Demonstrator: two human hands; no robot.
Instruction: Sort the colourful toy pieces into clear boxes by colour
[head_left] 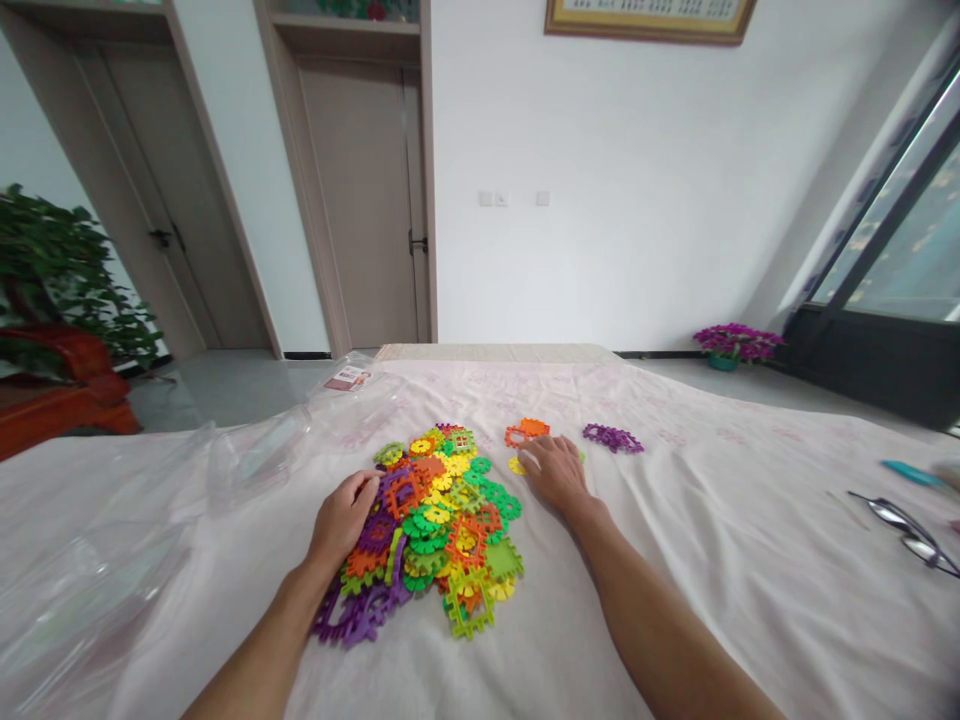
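Note:
A loose heap of plastic interlocking building pieces lies in front of me, made up of notched discs and square frames in green, yellow, orange, purple and lime. My left hand is at the heap's left edge, its fingers curled in against the purple pieces; their tips are partly hidden. Right of the heap, my right hand reaches down to the cloth with fingers stretched out. Under and beside it show a yellow disc and a bit of green. Orange pieces lie just beyond its fingertips.
Purple pieces form a small group farther right. Clear plastic packaging covers much of the left side of the cloth-covered table. Eyeglasses and a blue object lie at the far right.

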